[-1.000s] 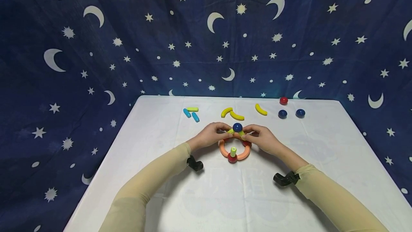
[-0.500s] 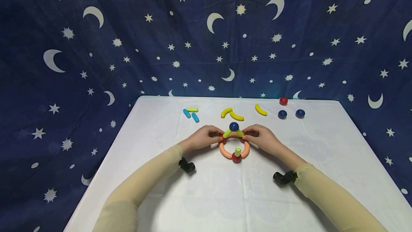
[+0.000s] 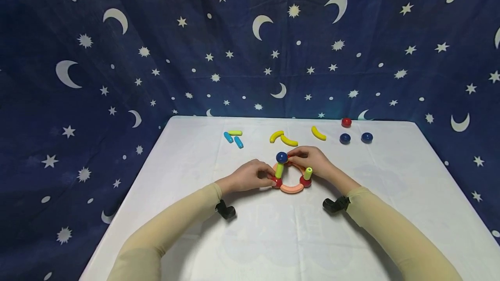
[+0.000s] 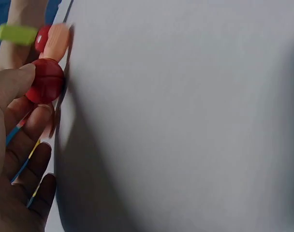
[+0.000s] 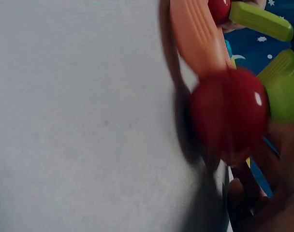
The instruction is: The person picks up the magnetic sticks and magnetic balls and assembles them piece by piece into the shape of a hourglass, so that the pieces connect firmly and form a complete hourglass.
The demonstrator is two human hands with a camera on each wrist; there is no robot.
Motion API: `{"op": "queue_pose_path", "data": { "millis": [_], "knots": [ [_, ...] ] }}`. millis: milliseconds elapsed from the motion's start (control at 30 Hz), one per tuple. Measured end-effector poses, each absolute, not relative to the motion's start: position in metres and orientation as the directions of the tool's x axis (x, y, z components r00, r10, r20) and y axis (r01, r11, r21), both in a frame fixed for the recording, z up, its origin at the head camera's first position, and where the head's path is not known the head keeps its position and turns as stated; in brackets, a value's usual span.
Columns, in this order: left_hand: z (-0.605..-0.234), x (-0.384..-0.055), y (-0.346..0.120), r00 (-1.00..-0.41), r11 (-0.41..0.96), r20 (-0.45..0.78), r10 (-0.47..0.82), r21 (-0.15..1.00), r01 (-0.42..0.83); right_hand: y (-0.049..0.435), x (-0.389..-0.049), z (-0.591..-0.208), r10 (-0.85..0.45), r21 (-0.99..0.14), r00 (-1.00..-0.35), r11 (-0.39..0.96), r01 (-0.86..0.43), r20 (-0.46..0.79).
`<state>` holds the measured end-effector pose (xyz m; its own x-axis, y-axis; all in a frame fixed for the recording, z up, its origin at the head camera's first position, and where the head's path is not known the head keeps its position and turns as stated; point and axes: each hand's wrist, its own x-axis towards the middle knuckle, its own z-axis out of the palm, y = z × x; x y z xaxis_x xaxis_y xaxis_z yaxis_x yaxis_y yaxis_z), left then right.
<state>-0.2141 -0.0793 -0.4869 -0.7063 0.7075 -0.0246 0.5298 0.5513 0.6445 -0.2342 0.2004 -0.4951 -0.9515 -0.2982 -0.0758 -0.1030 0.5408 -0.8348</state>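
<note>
- Gripping the left red ball (image 4: 46, 84): your left hand (image 3: 254, 176), thumb pressed to one side and a finger curled beneath, the remaining fingers loosely bent.
- Your right hand (image 3: 314, 159), at the far side, thumb and forefinger closed together; it appears to pinch the rear red ball (image 3: 289, 163), though your own wrist view hides the contact.
- One orange ring (image 3: 292, 189), curved pieces with red balls at the joints, at the middle of the white table (image 3: 234, 237), between your hands.
- One blue ball (image 3: 281, 157), raised above the ring's left rear, on the left green rod (image 3: 279, 171); the rear green rod (image 5: 280, 65) leans toward it also.
- One free green rod (image 3: 307, 173), standing on the front right red ball (image 3: 306, 182), its top bare and apart from the blue ball.
- Loose stock along the far side: two light-blue rods (image 3: 238, 142), a spare green rod (image 3: 235, 133), three yellow curved pieces (image 3: 289, 141), a loose red ball (image 3: 346, 122), two dark-blue balls (image 3: 366, 137).
- Step in hand, as judged: positioning and steadying the part-built frame.
- Next move, as judged: tip the free green rod inward to the blue ball, with the other two supports held firm; a knock could part them.
</note>
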Motion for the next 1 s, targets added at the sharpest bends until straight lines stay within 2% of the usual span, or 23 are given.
{"op": "queue_pose_path", "data": {
  "millis": [133, 267, 467, 633, 800, 1000],
  "knots": [
    [-0.489, -0.210, -0.074, -0.683, 0.515, -0.006, 0.731, 0.661, 0.546, 0.204, -0.238, -0.498, -0.326, -0.852, -0.941, 0.516, -0.095, -0.093],
    [-0.489, -0.209, -0.070, -0.685, 0.508, -0.004, 0.729, 0.673, 0.537, 0.214, -0.236, -0.496, -0.291, -0.879, -0.952, 0.472, -0.060, -0.092],
    [-0.486, -0.212, -0.070, -0.748, 0.476, -0.036, 0.662, 0.792, 0.383, 0.236, -0.217, -0.490, -0.220, -0.866, -0.971, 0.498, -0.033, -0.089],
    [-0.478, -0.215, -0.068, -0.804, 0.405, -0.007, 0.595, 0.866, 0.292, 0.250, -0.192, -0.483, -0.268, -0.874, -0.960, 0.482, -0.062, -0.079],
    [-0.474, -0.217, -0.064, -0.806, 0.360, 0.019, 0.592, 0.888, 0.286, 0.253, -0.173, -0.479, -0.315, -0.868, -0.948, 0.485, -0.109, -0.057],
    [-0.474, -0.219, -0.057, -0.803, 0.342, 0.028, 0.595, 0.896, 0.284, 0.249, -0.167, -0.482, -0.268, -0.864, -0.962, 0.495, -0.095, -0.047]
  ]
}}
